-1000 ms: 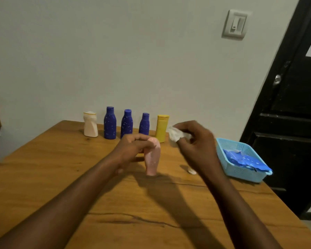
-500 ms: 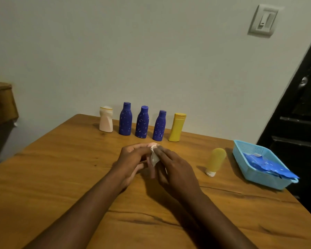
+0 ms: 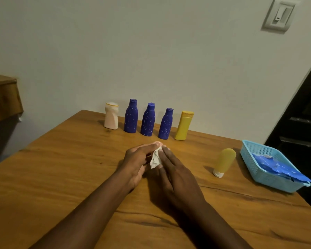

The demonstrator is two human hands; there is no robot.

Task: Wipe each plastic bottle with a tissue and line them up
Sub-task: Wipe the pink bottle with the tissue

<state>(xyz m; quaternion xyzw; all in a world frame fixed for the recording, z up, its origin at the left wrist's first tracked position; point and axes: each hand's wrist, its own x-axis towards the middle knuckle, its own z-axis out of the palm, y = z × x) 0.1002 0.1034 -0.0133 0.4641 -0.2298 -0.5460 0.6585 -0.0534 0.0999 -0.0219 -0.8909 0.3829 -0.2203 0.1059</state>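
My left hand (image 3: 136, 161) grips a small pink bottle (image 3: 159, 143), almost all of it hidden between my hands. My right hand (image 3: 174, 169) holds a crumpled white tissue (image 3: 155, 158) against that bottle. Along the back of the wooden table (image 3: 61, 168) stand a pale pink bottle (image 3: 111, 116), three blue speckled bottles (image 3: 131, 116) (image 3: 148, 120) (image 3: 166, 124) and a yellow bottle (image 3: 183, 125) in a row. A mustard-yellow tube bottle (image 3: 224, 162) stands on its white cap to the right, apart from the row.
A light blue plastic basket (image 3: 258, 175) holding a blue pack (image 3: 275, 167) sits near the table's right edge. Beyond it is a dark door (image 3: 303, 123). The wall runs just behind the bottle row. Some wooden furniture (image 3: 2, 97) stands at far left.
My right hand came down with the tissue from beside the bottle's top onto the pink bottle. Both hands now enclose it low on the table. My view shifted left.
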